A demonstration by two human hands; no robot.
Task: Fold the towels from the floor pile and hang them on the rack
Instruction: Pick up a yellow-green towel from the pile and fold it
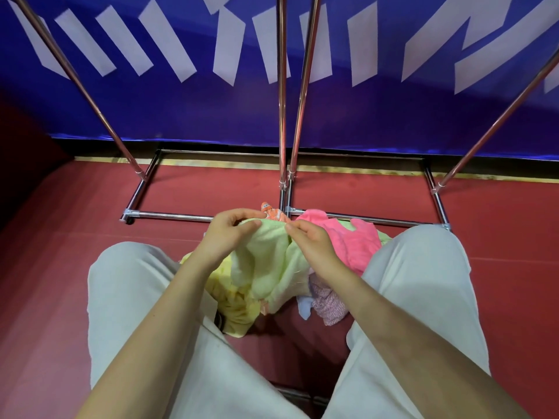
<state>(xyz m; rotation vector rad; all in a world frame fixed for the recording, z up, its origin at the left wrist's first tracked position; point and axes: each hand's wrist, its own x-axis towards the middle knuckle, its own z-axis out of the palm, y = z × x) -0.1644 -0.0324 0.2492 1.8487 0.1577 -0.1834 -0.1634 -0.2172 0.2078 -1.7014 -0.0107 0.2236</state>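
Observation:
A pile of towels lies on the red floor between my knees. On top is a pale green towel (266,264), lifted at its upper edge. My left hand (230,229) pinches that edge on the left and my right hand (311,240) pinches it on the right. A bright pink towel (354,240) lies to the right, a yellow one (233,313) below left, a lilac patterned one (328,303) lower right, and an orange printed one (272,213) peeks out behind. The chrome rack (282,116) stands just beyond the pile, its poles rising out of the frame.
My legs in light trousers (136,297) flank the pile. The rack's base bars (169,215) run across the floor in front of the towels. A blue banner with white shapes (181,101) covers the wall behind. Bare red floor (60,237) lies to the left and right.

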